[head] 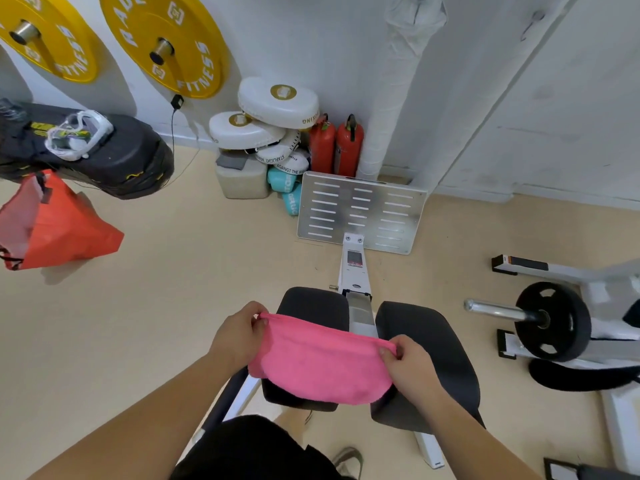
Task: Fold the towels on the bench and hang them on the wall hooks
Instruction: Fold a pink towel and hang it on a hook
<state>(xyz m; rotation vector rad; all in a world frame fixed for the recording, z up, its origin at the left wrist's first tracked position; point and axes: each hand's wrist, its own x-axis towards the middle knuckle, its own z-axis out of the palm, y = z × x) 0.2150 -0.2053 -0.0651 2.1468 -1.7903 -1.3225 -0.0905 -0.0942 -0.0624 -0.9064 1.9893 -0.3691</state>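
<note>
Pink towel (322,362) held at frame 6 o'clock above the black bench pads (433,344). Left hand (239,334) pinches its top corner at 9 o'clock; right hand (408,362) pinches the 3 o'clock corner.

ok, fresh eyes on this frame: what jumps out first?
The pink towel, bottom centre, pinched at its top corners by the left hand and right hand above the black bench pads. Next, two yellow weight plates mounted on the wall top left, and two red fire extinguishers standing against the wall behind.
</note>
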